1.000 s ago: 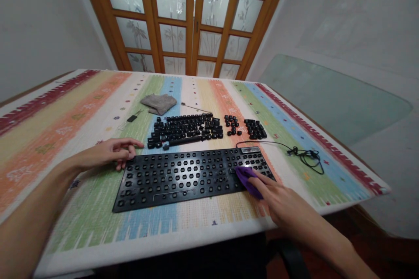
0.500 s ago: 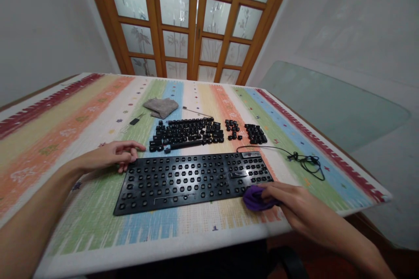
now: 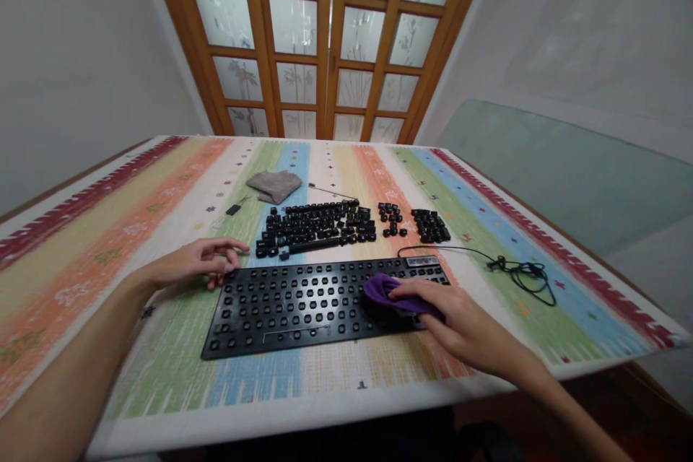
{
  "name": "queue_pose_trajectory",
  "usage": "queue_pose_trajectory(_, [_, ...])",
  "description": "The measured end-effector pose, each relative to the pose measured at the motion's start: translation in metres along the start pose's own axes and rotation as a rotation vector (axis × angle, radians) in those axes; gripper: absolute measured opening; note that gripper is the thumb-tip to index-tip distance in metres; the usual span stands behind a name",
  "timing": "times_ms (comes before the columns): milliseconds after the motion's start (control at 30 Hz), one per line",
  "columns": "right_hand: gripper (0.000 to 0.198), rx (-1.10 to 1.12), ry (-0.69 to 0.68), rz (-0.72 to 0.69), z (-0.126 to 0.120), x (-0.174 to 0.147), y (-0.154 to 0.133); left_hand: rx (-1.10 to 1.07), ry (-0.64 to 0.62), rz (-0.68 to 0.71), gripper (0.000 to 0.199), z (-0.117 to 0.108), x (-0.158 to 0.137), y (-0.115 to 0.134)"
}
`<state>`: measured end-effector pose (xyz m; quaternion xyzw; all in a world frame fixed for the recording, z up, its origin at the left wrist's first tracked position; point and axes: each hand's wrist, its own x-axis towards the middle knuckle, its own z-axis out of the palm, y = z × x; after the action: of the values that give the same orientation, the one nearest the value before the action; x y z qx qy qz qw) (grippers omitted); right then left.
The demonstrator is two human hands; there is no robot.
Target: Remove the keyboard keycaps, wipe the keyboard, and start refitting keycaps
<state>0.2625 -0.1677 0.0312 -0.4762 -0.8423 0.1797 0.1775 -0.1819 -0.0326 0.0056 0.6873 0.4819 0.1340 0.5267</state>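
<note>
A black keyboard base [image 3: 303,303] without its keycaps lies on the striped tablecloth, its bare switch posts facing up. My left hand [image 3: 203,260] is at its far left corner, thumb and bent fingers gripping that corner while the index finger sticks out past it. Bunched in my right hand [image 3: 449,310] is a purple cloth [image 3: 384,292], pressed onto the right part of the base. The cloth and hand cover some of the switches there. Behind the base, loose black keycaps [image 3: 319,224] stand in rows, with a smaller group [image 3: 430,225] to the right.
A grey cloth [image 3: 275,185] lies folded behind the keycaps, near a thin rod-like tool [image 3: 333,192]. To its left is a small black item [image 3: 233,209] with thin wire parts. The coiled cable [image 3: 528,278] rests on the right. Wooden glass doors [image 3: 325,50] stand beyond the table.
My right hand has moved the purple cloth left and away from me, from the base's near right corner onto its switches. My left hand stays at the far left corner. The view has shifted slightly.
</note>
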Motion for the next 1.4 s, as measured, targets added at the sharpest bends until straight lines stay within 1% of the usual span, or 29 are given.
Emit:
queue_pose_trajectory(67, [0.047, 0.037, -0.004, 0.002, 0.001, 0.005, -0.003, 0.056, 0.044, 0.025, 0.054, -0.005, 0.001, 0.003])
queue_pose_trajectory(167, [0.041, 0.097, 0.006, 0.002, 0.001, 0.015, -0.008, 0.172, 0.193, 0.073, 0.054, -0.006, 0.003, 0.014])
queue_pose_trajectory(233, [0.033, 0.16, 0.007, -0.006, 0.001, 0.024, -0.012, 0.254, 0.28, 0.127, 0.052, 0.003, 0.004, 0.029])
queue_pose_trajectory(267, [0.031, 0.205, 0.001, -0.016, 0.001, 0.029, -0.014, 0.295, 0.296, 0.163, 0.05, 0.011, 0.003, 0.038])
queue_pose_trajectory(300, [0.029, 0.259, -0.01, -0.032, 0.001, 0.034, -0.017, 0.333, 0.298, 0.203, 0.048, 0.022, 0.002, 0.049])
queue_pose_trajectory(400, [0.03, 0.411, -0.028, -0.087, 0.005, 0.051, -0.027, 0.418, 0.203, 0.335, 0.044, 0.062, -0.002, 0.083])
queue_pose_trajectory(467, [0.027, 0.478, 0.013, -0.125, 0.012, 0.063, -0.033, 0.465, 0.126, 0.419, 0.048, 0.089, -0.003, 0.103])
queue_pose_trajectory(533, [0.021, 0.542, 0.081, -0.152, 0.02, 0.072, -0.037, 0.545, 0.116, 0.502, 0.054, 0.109, 0.0, 0.116])
queue_pose_trajectory(600, [0.02, 0.619, 0.137, -0.16, 0.027, 0.079, -0.039, 0.592, 0.124, 0.571, 0.043, 0.12, 0.007, 0.123])
queue_pose_trajectory(700, [0.021, 0.694, 0.168, -0.14, 0.032, 0.084, -0.038, 0.661, 0.157, 0.662, 0.024, 0.121, 0.018, 0.125])
queue_pose_trajectory(733, [0.022, 0.701, 0.172, -0.127, 0.032, 0.085, -0.036, 0.686, 0.181, 0.683, 0.022, 0.118, 0.021, 0.125])
queue_pose_trajectory(800, [0.025, 0.698, 0.185, -0.095, 0.028, 0.085, -0.031, 0.73, 0.268, 0.705, 0.025, 0.105, 0.026, 0.123])
queue_pose_trajectory(833, [0.026, 0.697, 0.198, -0.079, 0.026, 0.085, -0.027, 0.748, 0.32, 0.697, 0.026, 0.096, 0.028, 0.123])
queue_pose_trajectory(900, [0.025, 0.693, 0.229, -0.051, 0.022, 0.085, -0.017, 0.782, 0.458, 0.623, 0.02, 0.072, 0.031, 0.121])
queue_pose_trajectory(967, [0.022, 0.674, 0.257, -0.024, 0.02, 0.085, -0.004, 0.818, 0.631, 0.469, 0.021, 0.042, 0.033, 0.118])
queue_pose_trajectory(1033, [0.02, 0.655, 0.274, 0.002, 0.021, 0.085, 0.008, 0.831, 0.843, 0.265, 0.029, 0.009, 0.035, 0.111])
queue_pose_trajectory(1100, [0.019, 0.648, 0.281, 0.021, 0.023, 0.086, 0.017, 0.836, 1.023, 0.053, 0.036, -0.024, 0.036, 0.1])
queue_pose_trajectory(1167, [0.018, 0.644, 0.279, 0.025, 0.024, 0.085, 0.021, 0.851, 1.135, -0.156, 0.042, -0.053, 0.034, 0.083])
queue_pose_trajectory(1200, [0.019, 0.637, 0.275, 0.018, 0.025, 0.084, 0.021, 0.879, 1.162, -0.23, 0.044, -0.064, 0.033, 0.073])
queue_pose_trajectory(1233, [0.019, 0.626, 0.274, 0.007, 0.025, 0.084, 0.021, 0.941, 1.136, -0.263, 0.046, -0.072, 0.032, 0.061])
queue_pose_trajectory(1267, [0.019, 0.612, 0.274, -0.006, 0.025, 0.082, 0.02, 0.991, 1.075, -0.296, 0.046, -0.079, 0.031, 0.049])
queue_pose_trajectory(1300, [0.018, 0.598, 0.275, -0.021, 0.024, 0.081, 0.019, 1.006, 1.011, -0.316, 0.042, -0.083, 0.031, 0.037])
queue_pose_trajectory(1333, [0.016, 0.584, 0.28, -0.033, 0.024, 0.08, 0.019, 0.998, 0.918, -0.31, 0.034, -0.085, 0.031, 0.026])
queue_pose_trajectory(1400, [0.014, 0.553, 0.291, -0.047, 0.022, 0.078, 0.018, 0.987, 0.84, -0.273, 0.022, -0.087, 0.034, 0.006])
